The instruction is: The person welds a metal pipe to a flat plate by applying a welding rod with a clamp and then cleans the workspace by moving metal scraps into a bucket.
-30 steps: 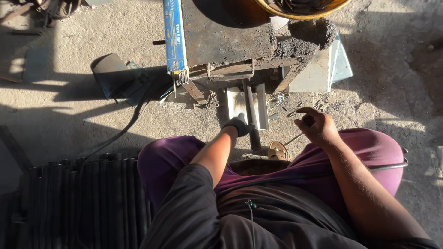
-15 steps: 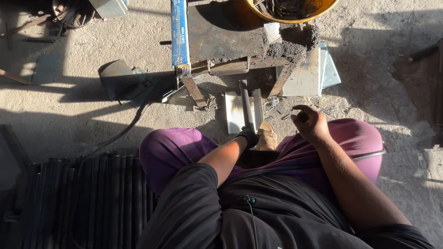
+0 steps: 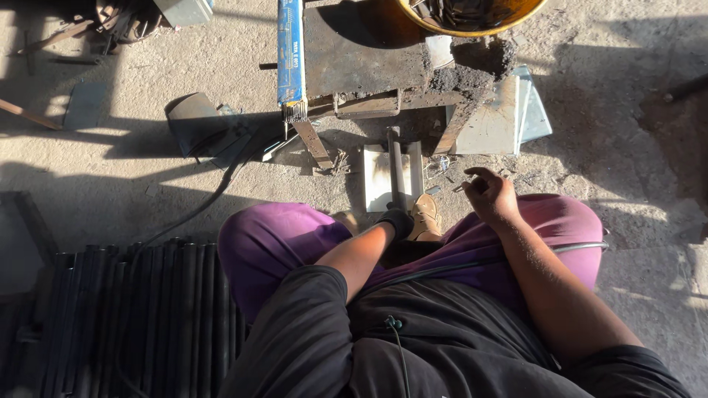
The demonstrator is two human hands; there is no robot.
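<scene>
The gloved left hand (image 3: 398, 221) is gripping the near end of a steel bar (image 3: 396, 168) lying on a flat metal plate (image 3: 377, 177) on the floor, pointing to twelve o'clock. The bar looks heavy, stiff and hard, so holding it by the end seems best. The right hand (image 3: 490, 195) is curling loosely; I cannot tell if it is pinching anything.

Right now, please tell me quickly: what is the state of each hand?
Left hand: gloved, closed around the near end of the dark metal rod.
Right hand: bare, fingers curled, pinching a thin wire-like piece.

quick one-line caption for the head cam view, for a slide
Seated person's gloved left hand steadies a metal rod on a small plate, bare right hand raised beside it.
</scene>
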